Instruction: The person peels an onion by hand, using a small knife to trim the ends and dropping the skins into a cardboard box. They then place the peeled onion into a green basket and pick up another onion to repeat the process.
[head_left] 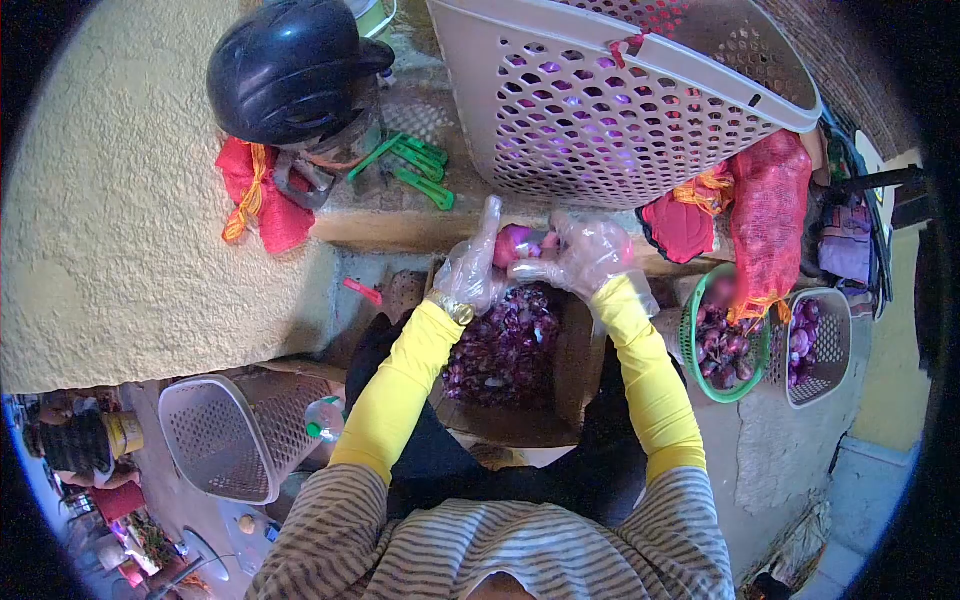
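A purple-red onion [513,246] is held in front of me, above a cardboard box [575,365] between my legs. My left hand [468,268], in a clear plastic glove, grips the onion from its left side, with one finger stretched upward. From the right, my right hand [592,252], gloved the same way, is closed close against the onion. What its fingers hold is hidden by the glove and the hand. Loose onion skins [505,345] fill much of the box below both hands.
A large pale perforated basket [620,130] stands ahead. Right are a green basket [688,345] of onions, a smaller onion basket [835,345] and a red mesh sack [768,210]. Left are a black helmet [285,75], green clips [420,165] and another perforated basket [215,435].
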